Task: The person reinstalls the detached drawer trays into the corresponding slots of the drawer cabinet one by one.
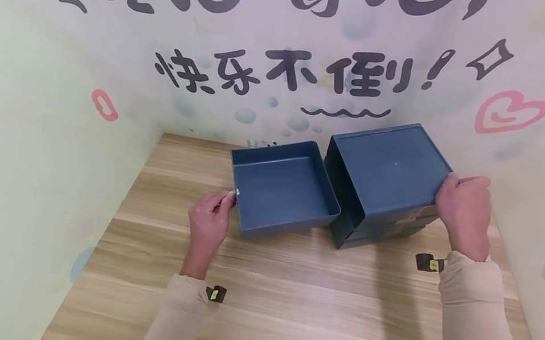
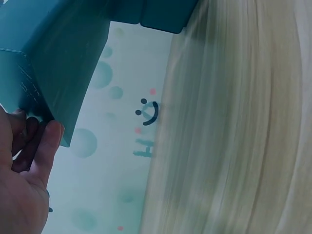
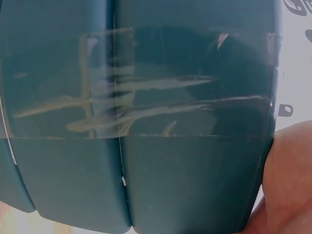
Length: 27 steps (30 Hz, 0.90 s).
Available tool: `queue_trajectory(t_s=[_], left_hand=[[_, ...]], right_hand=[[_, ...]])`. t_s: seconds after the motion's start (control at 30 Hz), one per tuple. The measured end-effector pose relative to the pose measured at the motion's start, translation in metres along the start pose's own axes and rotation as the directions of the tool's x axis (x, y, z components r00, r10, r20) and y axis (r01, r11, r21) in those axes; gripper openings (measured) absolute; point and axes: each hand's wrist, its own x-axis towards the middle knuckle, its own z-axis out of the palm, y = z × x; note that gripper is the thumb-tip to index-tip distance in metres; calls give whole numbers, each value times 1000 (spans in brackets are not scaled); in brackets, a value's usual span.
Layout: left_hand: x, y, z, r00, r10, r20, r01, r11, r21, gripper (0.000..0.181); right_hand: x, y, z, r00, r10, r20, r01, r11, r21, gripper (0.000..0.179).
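Note:
A dark blue drawer [image 1: 285, 189], open at the top, is pulled out to the left of a blue drawer cabinet [image 1: 391, 168]. Its right end lies close against the cabinet's open front; I cannot tell whether any of it is still inside. My left hand [image 1: 210, 216] pinches the drawer's front edge between thumb and fingers, and the left wrist view shows the drawer [image 2: 63, 63] raised off the table. At the cabinet's far right top edge, my right hand [image 1: 466, 210] grips the rim. Clear tape [image 3: 170, 97] crosses the cabinet's side in the right wrist view.
The cabinet stands on a wood-grain table [image 1: 285, 309] near the back wall [image 1: 208, 110], which carries dark lettering. Walls also close in the left and right sides. Lower drawers sit beneath the cabinet's top compartment.

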Motion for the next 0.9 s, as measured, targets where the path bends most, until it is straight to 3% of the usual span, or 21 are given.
queue_trajectory(t_s=[0.23, 0.5, 0.9], left_hand=[[4, 11, 2, 997, -71, -23, 70, 997, -39, 7], [8, 25, 7, 996, -85, -15, 84, 993, -78, 6], [5, 17, 12, 992, -119, 33, 122, 979, -163, 10]], right_hand=[[-1, 0, -1, 1000, 16, 6, -16, 1000, -17, 68], [-2, 0, 0, 1000, 13, -17, -13, 1000, -22, 66], [-1, 1, 3, 1000, -3, -28, 2, 1000, -20, 64]])
